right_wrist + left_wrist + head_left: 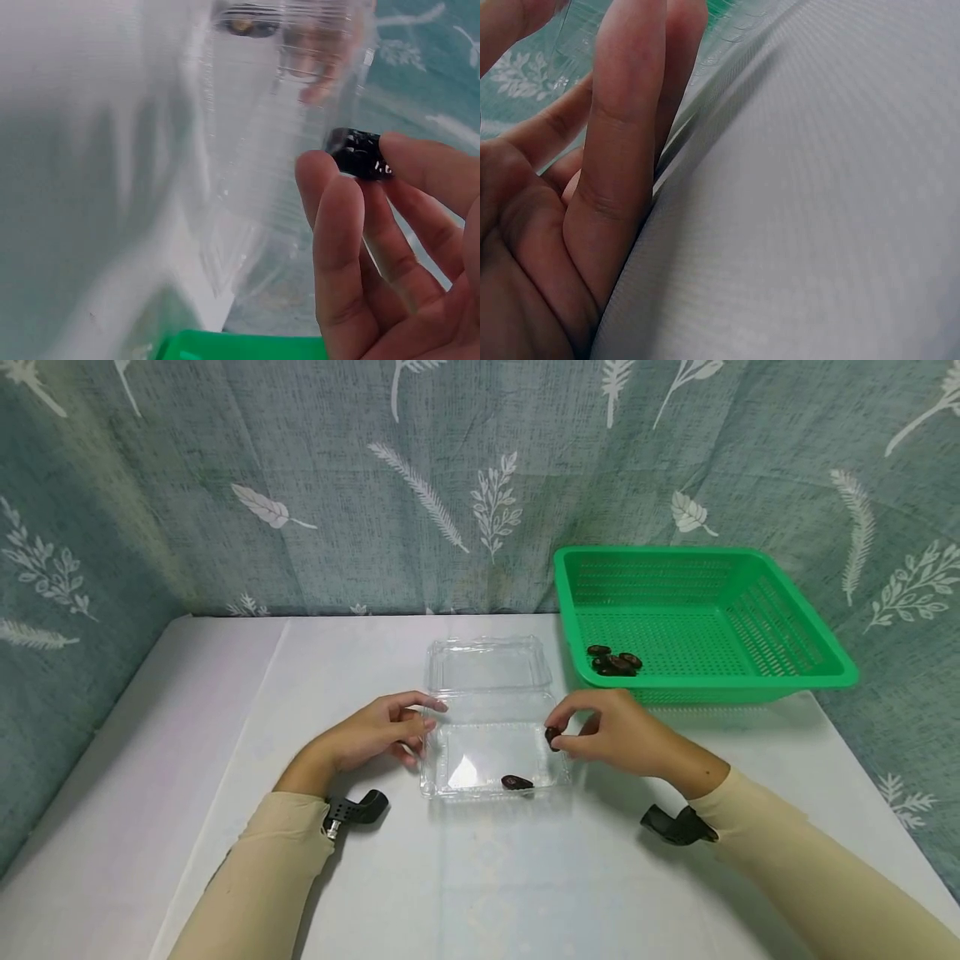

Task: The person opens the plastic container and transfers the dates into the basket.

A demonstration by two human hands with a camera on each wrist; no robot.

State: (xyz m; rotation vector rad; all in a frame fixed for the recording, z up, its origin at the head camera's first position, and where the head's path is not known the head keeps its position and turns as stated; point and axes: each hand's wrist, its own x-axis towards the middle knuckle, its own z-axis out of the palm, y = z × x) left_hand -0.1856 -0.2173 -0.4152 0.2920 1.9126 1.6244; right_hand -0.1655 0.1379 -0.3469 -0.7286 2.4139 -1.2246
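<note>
A clear plastic clamshell box [480, 747] lies unfolded on the white table, its lid [487, 664] laid back toward the wall. My right hand [611, 731] pinches a dark brown date [552, 737] between thumb and fingers over the box's right side. In the right wrist view that date [358, 154] looks glossy and wrinkled. Another date [517, 782] lies in the box near its front edge. At the box's left edge is my left hand [382, 727], its fingertips right at the rim; the left wrist view shows its fingers [622, 127] loosely extended.
A green perforated basket [705, 683] stands at the back right, close behind my right hand. Several dates [617, 665] are clustered in its near left corner. A leaf-patterned curtain [315, 485] rises along the table's back edge and sides.
</note>
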